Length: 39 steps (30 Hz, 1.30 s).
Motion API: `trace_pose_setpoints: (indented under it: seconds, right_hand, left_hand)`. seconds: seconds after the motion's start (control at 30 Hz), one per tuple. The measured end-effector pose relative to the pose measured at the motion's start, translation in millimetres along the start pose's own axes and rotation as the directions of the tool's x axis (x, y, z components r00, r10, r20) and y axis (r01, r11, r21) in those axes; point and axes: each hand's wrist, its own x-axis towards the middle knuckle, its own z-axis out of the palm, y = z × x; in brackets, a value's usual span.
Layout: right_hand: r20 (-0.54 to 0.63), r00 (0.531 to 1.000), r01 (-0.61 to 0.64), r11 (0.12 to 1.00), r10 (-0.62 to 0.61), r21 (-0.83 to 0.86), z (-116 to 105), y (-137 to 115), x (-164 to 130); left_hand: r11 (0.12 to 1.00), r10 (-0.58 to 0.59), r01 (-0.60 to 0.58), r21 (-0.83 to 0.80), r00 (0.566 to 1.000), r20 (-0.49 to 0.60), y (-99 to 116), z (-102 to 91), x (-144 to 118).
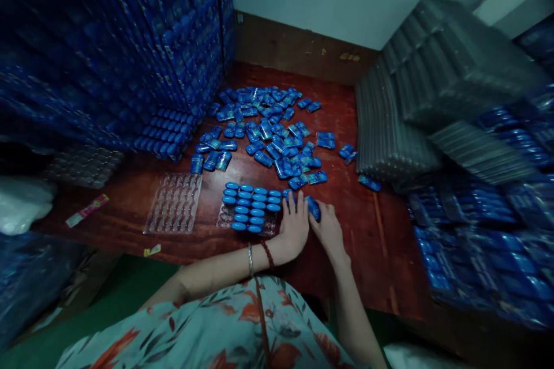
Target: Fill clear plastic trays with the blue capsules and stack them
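My left hand lies palm down at the right end of a clear blister tray, its fingers stretched out and a blue piece partly showing beneath the fingertips. Rows of glossy blue oval pieces sit in that tray. Beside it, my right hand has its thumb and fingers closed around a small blue wrapped packet. What lies under both palms is hidden. Just beyond my hands, many similar blue packets are spread loosely over the red-brown table.
An unfilled clear tray lies to the left, with another farther over. Tall stacks of blue-filled trays rise at the left. Stacked clear trays stand at the right, above blue-filled packs. A pink strip lies near the left edge.
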Motion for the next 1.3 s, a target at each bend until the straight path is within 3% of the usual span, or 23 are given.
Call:
trace_pose_setpoints:
  seconds: [0.1, 0.2, 0.3, 0.37, 0.47, 0.57, 0.63, 0.77, 0.87, 0.93, 1.0, 1.03, 1.1, 1.17, 1.23, 1.3]
  right_hand:
    - [-0.046, 0.999, 0.019, 0.996, -0.015, 0.081, -2.7, 21.8, -18.2]
    - [-0.072, 0.993, -0.073, 0.953, 0.098, 0.294, -0.7, 34.7, -37.3]
    - [0.051, 0.951, -0.272, 0.746, 0.306, 0.607, 1.6, 32.6, -51.2]
    - [0.115, 0.912, -0.344, 0.58, 0.394, 0.739, 0.1, 27.4, -56.1]
    - [0.063, 0.886, -0.304, 0.474, 0.459, 0.826, -8.4, 21.3, -56.9]
    - [-0.006, 0.892, -0.232, 0.469, 0.453, 0.852, -19.6, 15.6, -51.8]
    - [-0.028, 0.912, -0.192, 0.485, 0.41, 0.853, -23.0, 7.1, -47.3]
    - [-0.027, 0.971, -0.114, 0.557, 0.239, 0.823, -11.2, -25.6, -42.9]
    - [-0.025, 1.0, 0.007, 0.667, 0.017, 0.745, 8.4, -51.0, -44.4]
    - [-0.084, 0.987, 0.158, 0.748, -0.136, 0.645, 19.9, -59.9, -45.2]
    - [-0.169, 0.942, 0.334, 0.787, -0.289, 0.519, 27.1, -60.7, -44.2]
    - [-0.198, 0.909, 0.417, 0.786, -0.367, 0.457, 28.8, -58.7, -42.9]
    - [-0.212, 0.84, 0.543, 0.758, -0.5, 0.362, 28.7, -52.8, -39.2]
    - [-0.191, 0.793, 0.608, 0.725, -0.579, 0.324, 24.8, -48.2, -34.6]
    - [-0.154, 0.769, 0.633, 0.709, -0.62, 0.31, 18.2, -47.6, -30.1]
    - [-0.09, 0.753, 0.65, 0.714, -0.652, 0.261, 10.0, -50.7, -25.8]
  left_hand:
    - [0.996, -0.063, 0.061, 0.073, 0.998, 0.025, -1.4, 10.6, 8.5]
    - [0.99, 0.073, -0.08, 0.112, 0.996, 0.059, -4.4, 10.0, -3.7]
    - [0.984, 0.176, -0.178, 0.01, 0.978, 0.111, -3.7, 5.2, -20.8]
    - [0.985, 0.167, -0.159, -0.061, 0.974, 0.155, -5.2, 0.1, -26.1]
    - [0.984, 0.11, -0.061, -0.169, 0.948, 0.298, -12.8, -11.8, -23.5]
    - [0.964, 0.136, -0.022, -0.264, 0.897, 0.421, -21.4, -25.2, -21.0]
    - [0.946, 0.214, -0.079, -0.313, 0.88, 0.423, -26.7, -32.2, -26.1]
    - [0.881, 0.402, -0.257, -0.397, 0.85, 0.342, -46.9, -47.3, -53.8]
    - [0.821, 0.444, -0.279, -0.498, 0.861, 0.249, -78.2, -66.6, -81.6]
    - [0.785, 0.347, -0.205, -0.584, 0.927, 0.142, -104.4, -80.9, -99.7]
    - [0.763, 0.136, -0.107, -0.638, 0.991, -0.003, -131.0, -91.6, -115.6]
    - [0.763, 0.013, -0.063, -0.644, 0.997, -0.081, -143.4, -94.7, -122.2]
    - [0.787, -0.188, 0.008, -0.617, 0.956, -0.227, -164.3, -95.4, -131.7]
    - [0.824, -0.302, 0.063, -0.563, 0.889, -0.343, -178.4, -89.5, -135.2]
    - [0.854, -0.32, 0.063, -0.517, 0.846, -0.425, -185.5, -79.0, -133.1]
    - [0.884, -0.244, -0.001, -0.468, 0.853, -0.461, -188.0, -66.7, -127.3]
